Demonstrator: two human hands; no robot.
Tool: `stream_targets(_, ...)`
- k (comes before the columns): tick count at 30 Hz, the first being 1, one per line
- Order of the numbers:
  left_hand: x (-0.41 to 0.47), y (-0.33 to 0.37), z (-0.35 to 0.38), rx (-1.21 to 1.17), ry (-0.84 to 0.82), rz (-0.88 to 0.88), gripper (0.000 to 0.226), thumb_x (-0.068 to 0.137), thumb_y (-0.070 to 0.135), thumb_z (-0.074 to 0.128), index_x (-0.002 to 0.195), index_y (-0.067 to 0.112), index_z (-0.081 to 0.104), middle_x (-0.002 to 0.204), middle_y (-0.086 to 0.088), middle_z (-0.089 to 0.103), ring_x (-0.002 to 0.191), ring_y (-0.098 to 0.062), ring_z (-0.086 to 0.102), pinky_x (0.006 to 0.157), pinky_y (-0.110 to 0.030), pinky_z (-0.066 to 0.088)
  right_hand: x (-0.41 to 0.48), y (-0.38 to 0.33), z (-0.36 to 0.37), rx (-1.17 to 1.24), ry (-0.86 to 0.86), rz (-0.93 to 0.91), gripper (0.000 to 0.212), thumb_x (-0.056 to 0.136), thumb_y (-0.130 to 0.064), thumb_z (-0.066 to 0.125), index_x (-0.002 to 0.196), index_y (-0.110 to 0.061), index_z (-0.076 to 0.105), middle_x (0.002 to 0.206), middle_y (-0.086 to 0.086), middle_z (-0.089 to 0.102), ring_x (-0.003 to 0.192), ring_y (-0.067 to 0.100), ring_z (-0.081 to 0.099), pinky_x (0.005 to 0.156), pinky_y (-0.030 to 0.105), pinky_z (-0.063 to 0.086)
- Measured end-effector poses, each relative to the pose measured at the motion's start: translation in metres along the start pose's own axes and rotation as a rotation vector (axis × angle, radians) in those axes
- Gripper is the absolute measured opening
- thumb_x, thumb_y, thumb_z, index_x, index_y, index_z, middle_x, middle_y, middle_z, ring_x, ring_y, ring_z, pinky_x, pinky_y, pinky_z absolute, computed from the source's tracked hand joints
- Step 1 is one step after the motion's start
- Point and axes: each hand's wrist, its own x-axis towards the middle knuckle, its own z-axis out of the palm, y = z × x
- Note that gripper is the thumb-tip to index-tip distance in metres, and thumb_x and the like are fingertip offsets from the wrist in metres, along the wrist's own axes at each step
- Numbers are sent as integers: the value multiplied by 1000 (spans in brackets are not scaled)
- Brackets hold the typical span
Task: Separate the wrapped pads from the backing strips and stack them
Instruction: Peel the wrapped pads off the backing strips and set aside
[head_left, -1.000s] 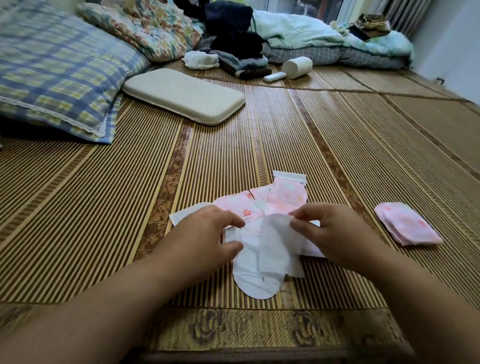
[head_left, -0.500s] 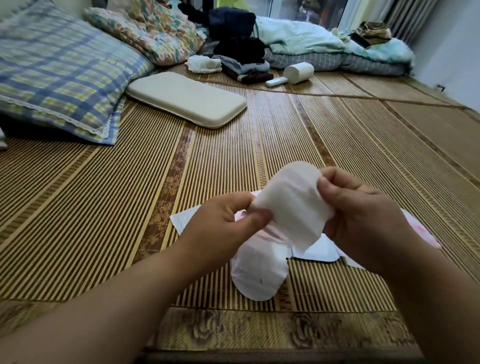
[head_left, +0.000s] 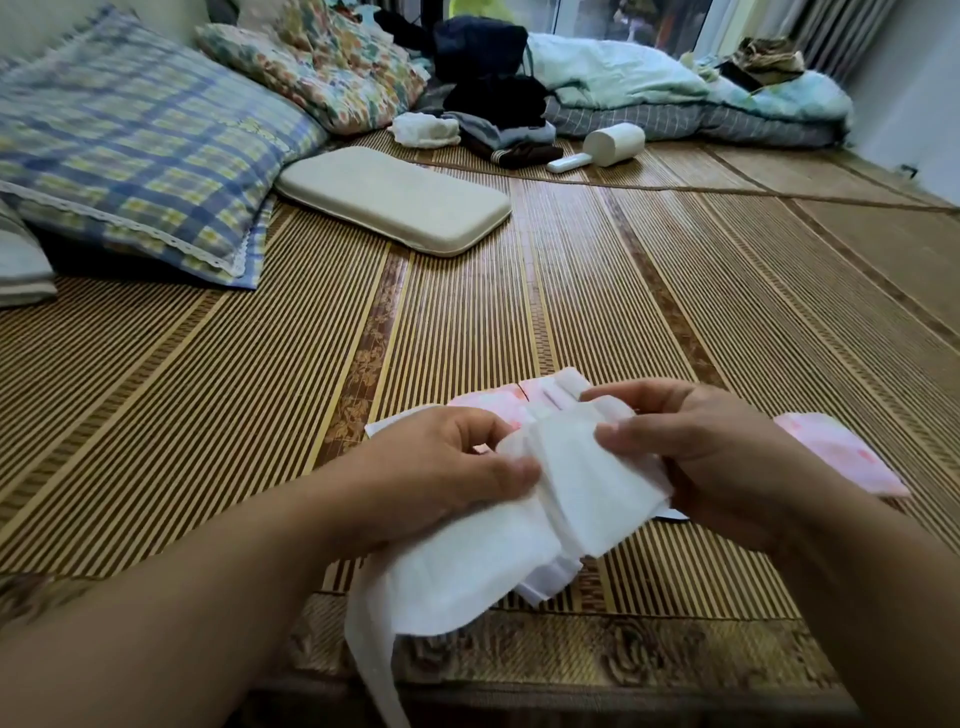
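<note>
The white pad (head_left: 587, 483) is off the mat now and up between both hands, where a second ago it lay flat with the fingers only picking at its edges; half a second back it was raised higher, and it has since dropped lower and nearer the body. To my eye that means the peeling is under way: a long white backing strip (head_left: 371, 660) already dangles free from the lower left end, hanging past the mat's edge.

The left hand (head_left: 441, 478) is curled closed on the pad's left edge, thumb on top and fingers beneath. The right hand (head_left: 691, 452) pinches the upper right part between thumb and forefinger, its other fingers loosely bent (whether they touch the pad I cannot tell).

Beneath and just beyond the hands, the opened pink wrappers (head_left: 498, 405) lie spread on the woven mat (head_left: 208, 415). One folded pink wrapped pad (head_left: 841, 457) sits on the mat near the right wrist, the only piece set aside so far, so most of the stacking looks yet to come
</note>
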Motion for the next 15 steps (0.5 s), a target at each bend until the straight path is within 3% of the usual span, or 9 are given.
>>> stream_targets(3,-9,-8,-17,-55,-154,-166,45,62,27,81,104,25,65,93,-5,75,86,-28,71,77,-40,57,-1,0,-7,13,102,-14,22,59,-6,72,81,-9,74,86,15,75,73,29,72,53,34,55)
stream_targets(5,-14,-12,-26,-58,-195,-240,52,64,16,80,112,17,61,96,-10,74,89,-32,70,78,-42,57,-2,-2,-15,28,165,-15,30,58,-6,72,87,-4,70,85,17,74,73,29,72,52,35,56)
stream_targets(9,-24,-22,-43,-17,-107,-352,37,70,8,76,105,6,63,85,-11,75,77,-27,70,62,-30,56,-3,3,-29,-65,246,51,35,59,-6,72,93,-1,64,82,18,73,71,30,72,50,33,55)
stream_targets(12,-32,-30,-56,28,25,-423,32,66,15,76,96,6,69,83,-15,75,70,-26,68,61,-31,56,1,16,-33,-220,300,152,25,71,-4,71,95,0,64,92,19,70,70,28,72,51,33,55)
stream_targets(15,-37,-33,-63,33,151,-464,23,67,18,75,86,5,73,78,-14,74,58,-19,64,52,-26,54,7,30,-29,-365,345,199,13,76,-7,71,87,-1,68,88,16,71,65,22,72,51,31,56)
